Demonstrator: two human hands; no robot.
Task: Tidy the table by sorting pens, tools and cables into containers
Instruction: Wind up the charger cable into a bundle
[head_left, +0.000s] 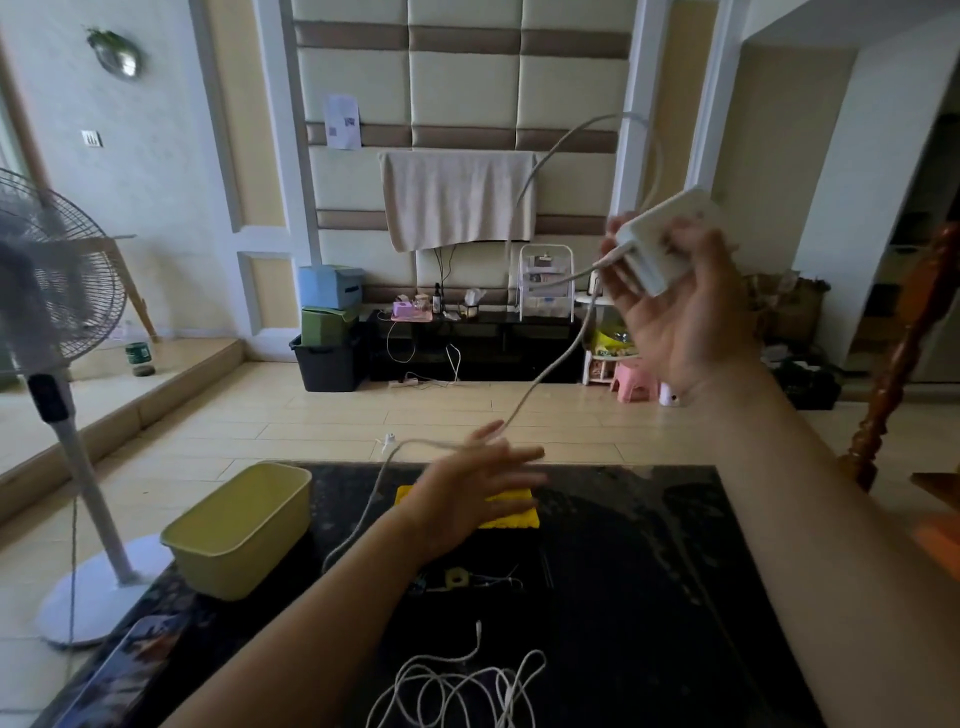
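My right hand (680, 312) is raised above the table and grips a white power adapter (662, 241). Its white cable (550, 371) runs down from the adapter, passes over the fingers of my left hand (478, 493), then drops to the black table (649, 571). My left hand hovers over the table with fingers spread and straight, the cable lying across them. A second end of the cable loops up above the adapter. Another tangled white cable (457, 691) lies near the table's front edge. A pale yellow-green tub (244, 525) stands at the table's left.
A yellow sponge-like pad (514, 512) lies under my left hand. A small yellow tape roll (457, 577) and thin wires sit mid-table. A standing fan (57, 322) is left of the table, and a wooden chair post (904, 353) is on the right.
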